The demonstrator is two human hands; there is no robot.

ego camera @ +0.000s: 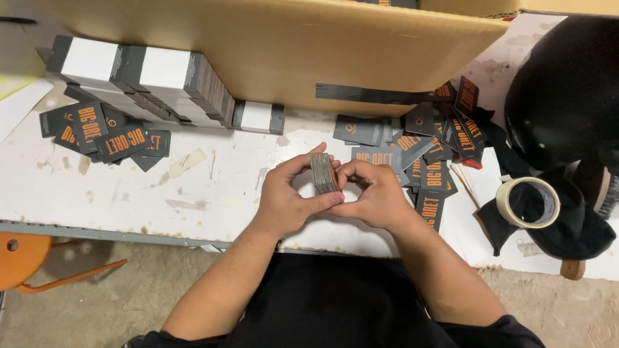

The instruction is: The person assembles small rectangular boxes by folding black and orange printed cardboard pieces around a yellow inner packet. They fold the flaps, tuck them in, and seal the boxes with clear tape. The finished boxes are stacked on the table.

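Note:
A small stack of dark grey cards (323,173) stands on edge between both my hands, just above the white worktable (193,193). My left hand (287,196) grips the stack from the left with thumb under and fingers over it. My right hand (374,193) presses against its right side. Loose dark cards with orange print (432,151) lie scattered just right of my hands.
Banded bundles of cards (145,77) are piled at the back left, with loose cards (106,132) in front of them. A cardboard box flap (290,45) overhangs the back. A tape roll (529,202) and black cloth (561,96) lie at right. An orange stool (22,258) stands lower left.

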